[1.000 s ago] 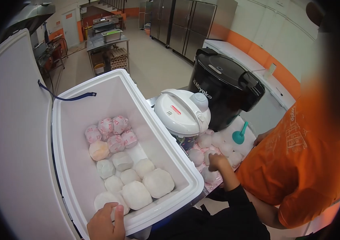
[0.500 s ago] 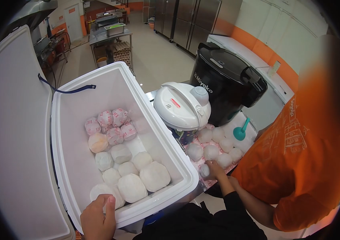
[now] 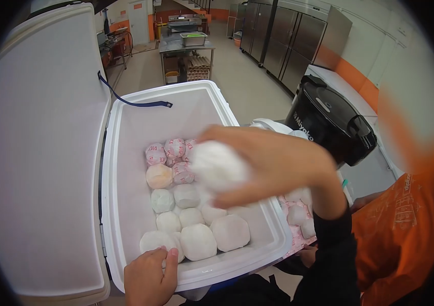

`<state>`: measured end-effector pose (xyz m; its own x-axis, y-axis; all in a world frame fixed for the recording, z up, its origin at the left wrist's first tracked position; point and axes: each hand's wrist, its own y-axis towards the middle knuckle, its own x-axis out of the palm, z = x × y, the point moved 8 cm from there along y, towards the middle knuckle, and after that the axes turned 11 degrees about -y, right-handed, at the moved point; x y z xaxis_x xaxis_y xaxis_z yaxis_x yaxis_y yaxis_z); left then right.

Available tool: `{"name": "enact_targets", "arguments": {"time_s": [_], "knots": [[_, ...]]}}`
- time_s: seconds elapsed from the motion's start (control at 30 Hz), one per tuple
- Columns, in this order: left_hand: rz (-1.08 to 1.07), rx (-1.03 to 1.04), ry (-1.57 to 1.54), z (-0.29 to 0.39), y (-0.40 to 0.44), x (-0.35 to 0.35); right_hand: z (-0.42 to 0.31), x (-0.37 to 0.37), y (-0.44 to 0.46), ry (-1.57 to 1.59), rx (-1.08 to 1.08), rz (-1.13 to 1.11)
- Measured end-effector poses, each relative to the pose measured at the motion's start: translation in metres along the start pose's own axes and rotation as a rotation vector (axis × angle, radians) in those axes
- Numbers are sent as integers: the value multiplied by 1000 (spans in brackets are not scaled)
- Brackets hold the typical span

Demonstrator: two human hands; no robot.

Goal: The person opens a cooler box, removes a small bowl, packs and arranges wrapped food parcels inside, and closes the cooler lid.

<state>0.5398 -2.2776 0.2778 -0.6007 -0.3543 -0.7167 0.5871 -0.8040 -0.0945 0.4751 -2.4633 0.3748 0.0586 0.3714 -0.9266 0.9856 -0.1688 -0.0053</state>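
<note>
In the head view, my right hand (image 3: 283,160) grips a white wrapped ball (image 3: 218,166), blurred by motion, above the open white cooler box (image 3: 284,235). My left hand (image 3: 150,278) is closed over the cooler's front rim, thumb beside the fingers. Inside the box, several white wrapped balls (image 3: 198,241) fill the near part. Farther back lie balls in pink-printed paper (image 3: 155,153) and one yellowish ball (image 3: 159,176). My right hand and its ball hide part of the box's contents and right wall.
The cooler's lid (image 3: 48,153) stands open on the left, with a blue strap (image 3: 145,104). To the right are a black Miyako rice cooker (image 3: 324,117), a partly hidden white appliance lid (image 3: 270,125) and more wrapped balls (image 3: 297,215). A person in an orange shirt (image 3: 405,224) stands close by.
My right hand has lifted a white ball from the right-hand group and carried it left over the cooler. My left hand stays on the rim. The view has turned right.
</note>
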Motion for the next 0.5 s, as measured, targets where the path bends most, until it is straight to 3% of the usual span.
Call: {"name": "enact_targets", "arguments": {"time_s": [0.07, 0.1, 0.23, 0.27, 0.33, 0.5], "knots": [[-60, -64, 16, 2, 1, -1, 6, 57, 71, 93, 207, -338], [-46, -44, 6, 3, 1, -1, 10, 92, 97, 235, 223, -378], [-70, 42, -24, 0, -1, -2, 36, 238, 143, 201, 538, -759], [-103, 62, -30, 0, -1, -3, 35, 256, 139, 230, 522, -848], [-72, 92, -26, 4, -1, -6, 25, 289, 145, 219, 256, -932], [-29, 140, -49, 2, -1, -7, 5, 361, 147, -19, -972, -807]]}}
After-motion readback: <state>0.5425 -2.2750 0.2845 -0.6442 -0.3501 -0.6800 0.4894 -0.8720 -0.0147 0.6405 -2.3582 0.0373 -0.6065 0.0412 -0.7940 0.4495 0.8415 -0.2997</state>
